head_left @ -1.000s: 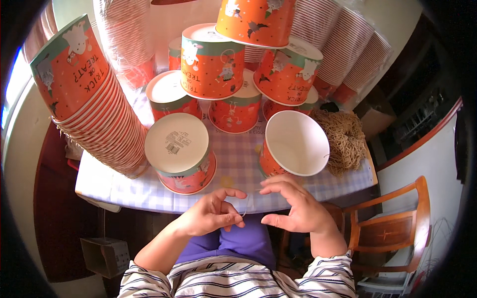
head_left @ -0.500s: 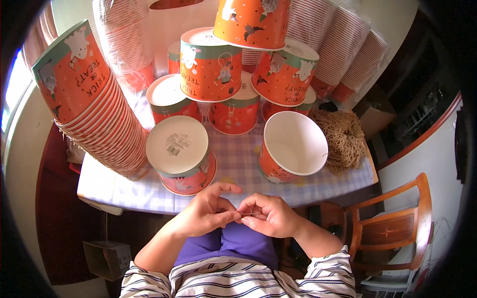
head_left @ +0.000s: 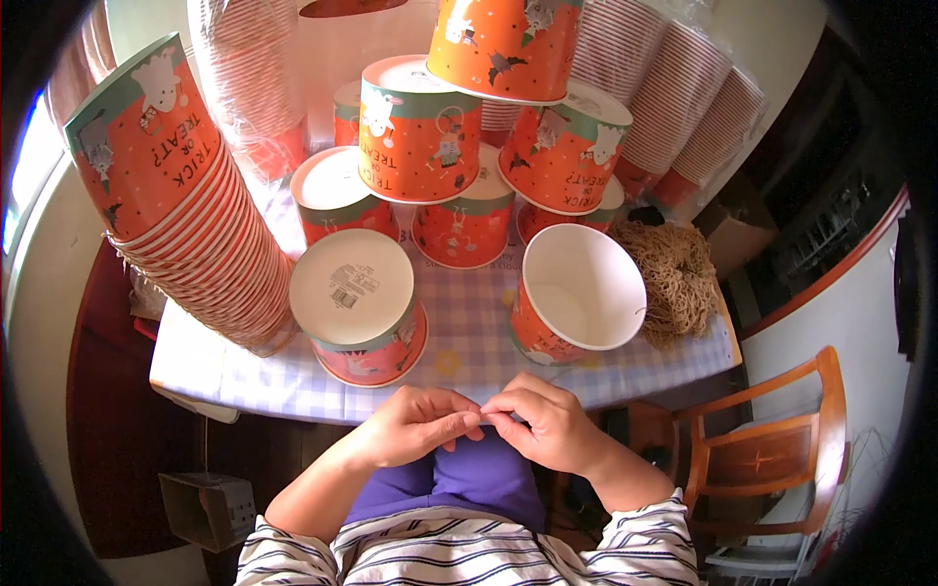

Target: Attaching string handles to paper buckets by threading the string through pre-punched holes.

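Around a bright corner of a room, with a wooden chair (head_left: pixel 767 444) to the right and wrapped stacks (head_left: pixel 630 107) along the back. Across the front, a tabletop (head_left: pixel 469 327), covered in pale checks. Standing on it: a tall nested stack (head_left: pixel 200 230) at the left, a pyramid (head_left: pixel 420 132) of upturned orange tubs in the middle, a tangle of twine (head_left: pixel 676 283) at the right.

Ahead and to the right of the fingers, nearer to the right hand (head_left: pixel 542 422): the open tub (head_left: pixel 584 288). Standing upright, mouth up, long axis vertical, just beside the twine. Ahead and to the left, nearer to the left hand (head_left: pixel 415 427): the upturned tub (head_left: pixel 352 288), base up, axis likewise vertical. Between the two, straight ahead of the fingers, a bare strip of checks. Touching neither tub.

Over the lap and the near edge, both hands brought tip to tip. Pinched together, thumb against forefinger, on each side; impossible to tell whether around anything, being too small or hidden between the fingertips.
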A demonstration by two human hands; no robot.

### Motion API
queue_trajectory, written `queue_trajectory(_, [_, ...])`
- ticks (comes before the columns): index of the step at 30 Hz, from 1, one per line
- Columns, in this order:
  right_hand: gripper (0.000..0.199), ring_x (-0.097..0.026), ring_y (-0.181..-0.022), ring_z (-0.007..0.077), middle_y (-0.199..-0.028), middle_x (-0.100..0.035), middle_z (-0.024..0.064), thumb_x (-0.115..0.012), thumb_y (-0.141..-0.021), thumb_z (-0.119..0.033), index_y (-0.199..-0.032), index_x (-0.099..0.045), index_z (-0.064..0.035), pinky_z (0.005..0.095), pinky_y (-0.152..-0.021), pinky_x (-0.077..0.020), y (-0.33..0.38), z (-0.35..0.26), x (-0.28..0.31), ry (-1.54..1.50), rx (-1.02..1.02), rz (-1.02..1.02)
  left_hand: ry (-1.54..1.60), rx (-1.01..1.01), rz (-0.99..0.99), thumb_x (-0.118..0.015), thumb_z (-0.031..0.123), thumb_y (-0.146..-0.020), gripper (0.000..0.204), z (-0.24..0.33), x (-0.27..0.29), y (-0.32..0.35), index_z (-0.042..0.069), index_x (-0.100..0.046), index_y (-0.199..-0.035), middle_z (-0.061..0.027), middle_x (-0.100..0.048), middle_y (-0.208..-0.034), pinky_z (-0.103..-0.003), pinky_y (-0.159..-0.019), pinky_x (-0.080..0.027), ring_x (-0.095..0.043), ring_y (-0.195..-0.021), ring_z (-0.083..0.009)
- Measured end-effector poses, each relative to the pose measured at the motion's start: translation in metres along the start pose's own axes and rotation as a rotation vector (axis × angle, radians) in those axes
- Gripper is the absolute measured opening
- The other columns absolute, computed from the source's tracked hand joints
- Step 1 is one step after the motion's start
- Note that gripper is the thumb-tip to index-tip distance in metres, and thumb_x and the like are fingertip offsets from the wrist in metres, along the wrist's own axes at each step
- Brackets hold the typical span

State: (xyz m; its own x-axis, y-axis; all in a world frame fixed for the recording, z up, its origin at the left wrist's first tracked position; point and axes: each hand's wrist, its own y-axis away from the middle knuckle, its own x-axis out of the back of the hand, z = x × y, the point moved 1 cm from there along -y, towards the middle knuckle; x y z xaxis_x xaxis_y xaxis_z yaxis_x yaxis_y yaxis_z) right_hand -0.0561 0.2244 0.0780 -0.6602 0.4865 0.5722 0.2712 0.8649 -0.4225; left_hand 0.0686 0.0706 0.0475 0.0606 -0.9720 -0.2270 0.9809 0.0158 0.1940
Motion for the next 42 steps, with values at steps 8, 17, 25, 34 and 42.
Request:
queue_trajectory(8, [0.018, -0.059, -0.065, 0.0245, -0.078, -0.055, 0.0085, -0.068, -0.073, 0.002, -0.088, -0.059, -0.0036, 0.0334, -0.057, -0.0485, 0.000, -0.004, 0.002, 0.033, 0.086, -0.030, -0.092, -0.077, 0.081, -0.063, 0.012, -0.089, 0.015, -0.006, -0.002, 0.002, -0.001, -0.067, -0.093, -0.0020, -0.066, -0.082, -0.021, -0.065, -0.048, -0.058, -0.072, -0.0059])
queue_trajectory(17, [0.023, -0.060, -0.067, 0.0240, -0.082, -0.055, 0.0076, -0.070, -0.073, -0.001, -0.091, -0.057, -0.0035, 0.0330, -0.059, -0.0495, 0.003, -0.007, 0.009, 0.173, 0.213, 0.006, -0.428, -0.342, 0.099, -0.069, 0.004, -0.079, 0.010, 0.020, -0.006, 0.000, 0.001, -0.069, -0.088, -0.0056, -0.067, -0.080, -0.025, -0.064, -0.049, -0.061, -0.069, -0.0131])
queue_trajectory(25, [0.027, -0.059, -0.072, 0.0239, -0.085, -0.055, 0.0083, -0.070, -0.072, 0.000, -0.095, -0.057, -0.0017, 0.0331, -0.062, -0.0488, 0.002, -0.015, 0.026, 0.330, 0.263, 0.132, -0.758, -0.782, 0.249, -0.071, -0.002, -0.070, 0.015, 0.046, -0.022, -0.011, 0.003, -0.067, -0.084, -0.0070, -0.064, -0.077, -0.030, -0.062, -0.048, -0.062, -0.068, -0.0219])
queue_trajectory(34, [0.008, -0.059, -0.068, 0.0218, -0.075, -0.059, 0.0099, -0.065, -0.078, -0.004, -0.085, -0.063, -0.0008, 0.0320, -0.061, -0.0467, -0.047, 0.001, 0.078, 0.213, -0.063, 0.093, -1.030, -0.980, 0.349, -0.066, 0.004, -0.075, 0.017, 0.068, -0.009, -0.059, 0.002, -0.065, -0.092, -0.0085, -0.062, -0.081, -0.032, -0.060, -0.046, -0.058, -0.065, -0.0237])
queue_trajectory(42, [0.009, -0.061, -0.070, 0.0192, -0.076, -0.062, 0.0117, -0.063, -0.078, -0.007, -0.081, -0.063, 0.0017, 0.0323, -0.062, -0.0473, -0.090, 0.079, 0.095, 0.235, -0.225, 0.064, -0.635, -0.594, 0.605, -0.059, 0.006, -0.087, 0.018, 0.047, 0.009, -0.134, -0.001, -0.065, -0.101, -0.0101, -0.064, -0.085, -0.027, -0.062, -0.047, -0.059, -0.072, -0.0129])
